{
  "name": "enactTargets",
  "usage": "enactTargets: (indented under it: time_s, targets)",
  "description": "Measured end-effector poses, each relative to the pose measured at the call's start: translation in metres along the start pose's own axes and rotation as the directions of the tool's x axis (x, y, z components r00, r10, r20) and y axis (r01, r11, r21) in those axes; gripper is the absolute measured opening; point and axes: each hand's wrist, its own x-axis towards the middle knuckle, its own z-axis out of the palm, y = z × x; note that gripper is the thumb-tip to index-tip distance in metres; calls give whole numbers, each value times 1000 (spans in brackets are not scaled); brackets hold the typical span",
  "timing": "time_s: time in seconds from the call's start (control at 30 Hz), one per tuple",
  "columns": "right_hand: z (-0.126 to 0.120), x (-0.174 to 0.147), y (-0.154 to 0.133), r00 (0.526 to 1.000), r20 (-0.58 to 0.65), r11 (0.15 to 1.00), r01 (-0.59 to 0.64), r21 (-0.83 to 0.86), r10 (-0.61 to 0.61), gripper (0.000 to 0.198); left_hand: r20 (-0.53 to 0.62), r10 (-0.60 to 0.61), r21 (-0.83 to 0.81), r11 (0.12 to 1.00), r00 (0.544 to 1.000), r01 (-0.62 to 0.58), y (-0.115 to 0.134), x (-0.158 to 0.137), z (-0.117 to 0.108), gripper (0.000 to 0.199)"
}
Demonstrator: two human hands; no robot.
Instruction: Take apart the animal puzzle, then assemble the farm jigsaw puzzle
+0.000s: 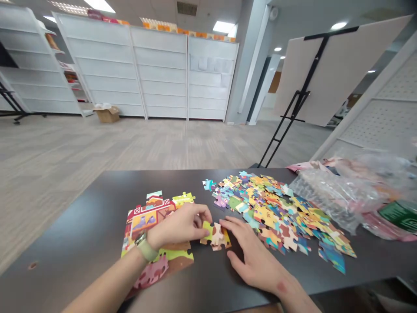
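In the head view, my left hand [184,224], with a watch at its wrist, bends its thumb and index finger closed on the left side of a small yellow-green joined puzzle section [216,237] with a brown-and-white patch. The section lies on the dark table. My right hand [249,252] rests at its right side, fingers stretched and apart, the index fingertip touching its upper edge. Under and beside my left forearm lies a larger joined puzzle section [146,217] with a red barn and a pink pig; my arm hides part of it.
A heap of loose puzzle pieces [260,200] spreads over the right of the dark table [97,217]. Crumpled clear plastic packaging [339,191] lies beyond it at the right edge. A black easel stand [289,117] rises behind the table; white shelves [159,74] line the back.
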Motion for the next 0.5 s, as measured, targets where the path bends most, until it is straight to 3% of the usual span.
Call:
enactTargets:
  time_s: [0.2, 0.5]
  targets:
    - [2, 3, -4, 998, -43, 999, -46, 9, 47, 40, 27, -16, 143, 990, 1000, 12, -6, -1, -7, 10]
    - [3, -4, 0, 988, -148, 998, -55, -9, 53, 37, 23, 43, 400, 915, 999, -49, -11, -2, -8, 9]
